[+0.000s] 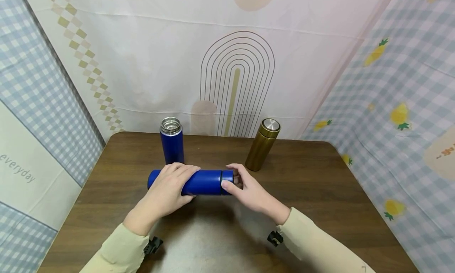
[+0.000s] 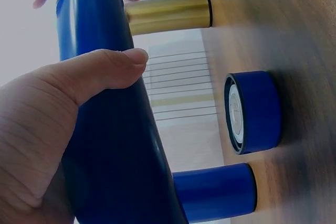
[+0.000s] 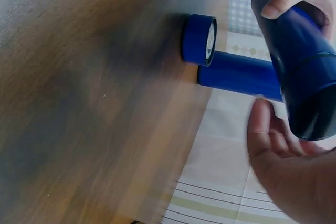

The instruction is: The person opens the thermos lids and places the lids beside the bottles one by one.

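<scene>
Head view: horizontal blue bottle (image 1: 207,183), "everyday" (image 1: 17,168) on side cloth (image 1: 30,119).

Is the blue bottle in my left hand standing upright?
No, the head view shows that blue bottle lying sideways, its length running left to right, with the left hand gripping its body.

The left sleeve (image 1: 119,249) and right sleeve (image 1: 320,241) are pale cream, long, and softly creased. A small blocky black device (image 1: 153,245) sits by the left sleeve's end, a similar black unit (image 1: 275,238) by the right's. The left hand (image 1: 172,184) and right hand (image 1: 251,189) are bare.
</scene>
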Tool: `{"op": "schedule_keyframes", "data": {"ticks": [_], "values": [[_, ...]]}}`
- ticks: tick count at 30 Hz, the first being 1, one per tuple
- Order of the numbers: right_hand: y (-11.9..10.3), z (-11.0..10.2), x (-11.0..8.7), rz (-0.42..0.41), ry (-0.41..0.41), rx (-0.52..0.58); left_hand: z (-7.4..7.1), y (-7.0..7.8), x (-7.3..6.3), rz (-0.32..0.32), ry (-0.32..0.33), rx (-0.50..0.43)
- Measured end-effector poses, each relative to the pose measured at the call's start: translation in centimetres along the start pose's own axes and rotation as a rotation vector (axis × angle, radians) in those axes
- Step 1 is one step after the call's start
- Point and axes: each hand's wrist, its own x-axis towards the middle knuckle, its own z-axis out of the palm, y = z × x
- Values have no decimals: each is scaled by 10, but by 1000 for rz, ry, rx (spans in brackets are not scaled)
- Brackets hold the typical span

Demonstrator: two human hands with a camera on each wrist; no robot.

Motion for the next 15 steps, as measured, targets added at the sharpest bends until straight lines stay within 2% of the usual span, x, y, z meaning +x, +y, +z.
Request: {"op": "schedule_keyframes", "data": {"ticks": [5, 15], "values": [[1, 1, 1, 105, -36, -1, 0, 0, -1, 1, 1, -2], [1, -1, 2, 136, -74, 85, 0, -2, -2, 2, 0, 9]]}}
